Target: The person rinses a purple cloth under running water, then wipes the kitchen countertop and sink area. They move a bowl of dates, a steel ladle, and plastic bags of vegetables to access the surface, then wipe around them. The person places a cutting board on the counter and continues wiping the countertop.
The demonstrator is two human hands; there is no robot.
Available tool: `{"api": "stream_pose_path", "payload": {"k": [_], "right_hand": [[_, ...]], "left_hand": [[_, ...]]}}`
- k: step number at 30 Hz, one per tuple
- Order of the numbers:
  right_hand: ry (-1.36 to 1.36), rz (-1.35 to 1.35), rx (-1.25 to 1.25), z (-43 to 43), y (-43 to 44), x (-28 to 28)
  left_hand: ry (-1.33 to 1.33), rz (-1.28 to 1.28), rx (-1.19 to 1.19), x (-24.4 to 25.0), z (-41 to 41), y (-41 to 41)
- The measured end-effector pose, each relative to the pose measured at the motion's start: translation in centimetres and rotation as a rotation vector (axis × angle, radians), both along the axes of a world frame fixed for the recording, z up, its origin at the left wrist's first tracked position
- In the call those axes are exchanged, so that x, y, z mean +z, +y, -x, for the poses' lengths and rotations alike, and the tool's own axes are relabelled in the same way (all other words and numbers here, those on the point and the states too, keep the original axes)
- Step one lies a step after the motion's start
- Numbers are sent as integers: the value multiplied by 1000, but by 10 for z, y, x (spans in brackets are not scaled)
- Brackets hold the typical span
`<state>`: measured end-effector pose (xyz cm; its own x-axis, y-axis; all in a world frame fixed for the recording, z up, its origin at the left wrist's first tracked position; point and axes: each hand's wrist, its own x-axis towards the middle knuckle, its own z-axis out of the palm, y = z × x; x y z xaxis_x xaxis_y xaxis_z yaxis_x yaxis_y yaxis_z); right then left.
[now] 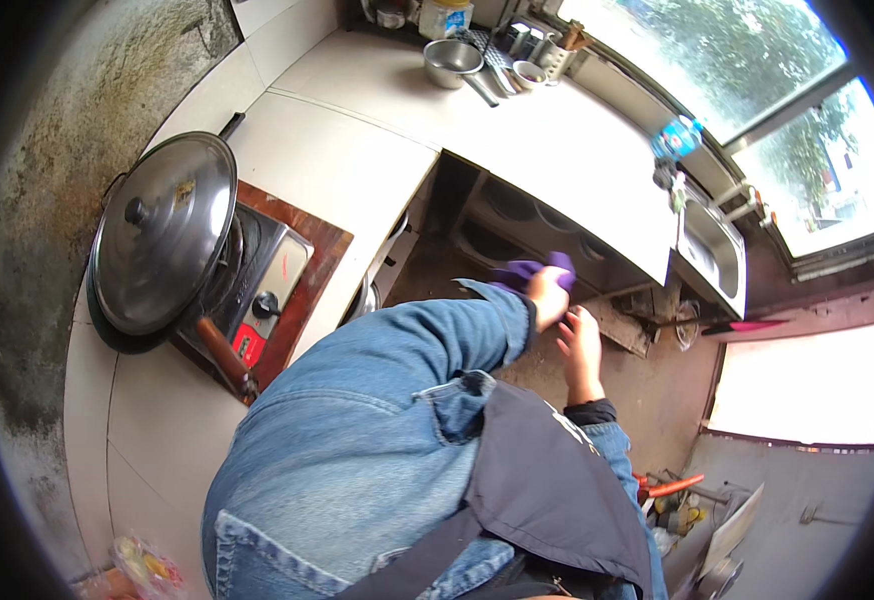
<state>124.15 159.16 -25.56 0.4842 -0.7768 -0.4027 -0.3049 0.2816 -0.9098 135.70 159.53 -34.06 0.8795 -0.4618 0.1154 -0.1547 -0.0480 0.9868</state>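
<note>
My left hand [549, 294], at the end of a denim sleeve, grips a bunched purple cloth [521, 274]. The cloth hangs above the floor, in front of the open space under the white counter [557, 165]. Just below it is my right hand [581, 343], fingers apart and with nothing visible in it. Its fingertips come close to the left hand; whether they touch is unclear. A dark apron [557, 480] covers my front.
On the left, a wok with a metal lid [166, 232] sits on a gas stove [272, 292]. A saucepan [453, 64] stands at the back of the counter. A steel sink [711, 244] is under the window, near a plastic bottle [677, 138]. Orange-handled tools [673, 486] lie lower right.
</note>
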Motion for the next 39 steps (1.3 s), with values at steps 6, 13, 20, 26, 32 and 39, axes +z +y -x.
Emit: {"api": "stream_pose_path", "payload": {"k": [6,13,20,26,32,39], "right_hand": [[-920,-552,122,-1,-99,-20],[-963,-733,171,-41,-169,-7],[-740,-388,210,-173,-230,1],[-888,-120,443,-298,-198,55],[-457,453,981,-400,-116,16],[-259,1478,1560,-460,34,-86]], "left_hand": [[-319,142,-700,93,19,-38],[-332,135,-893,89,-22,-94],[-533,46,-393,98,-130,-91],[-302,-375,268,40,-202,20],[28,-680,340,0,-204,144],[47,-727,531,-8,-216,192]]}}
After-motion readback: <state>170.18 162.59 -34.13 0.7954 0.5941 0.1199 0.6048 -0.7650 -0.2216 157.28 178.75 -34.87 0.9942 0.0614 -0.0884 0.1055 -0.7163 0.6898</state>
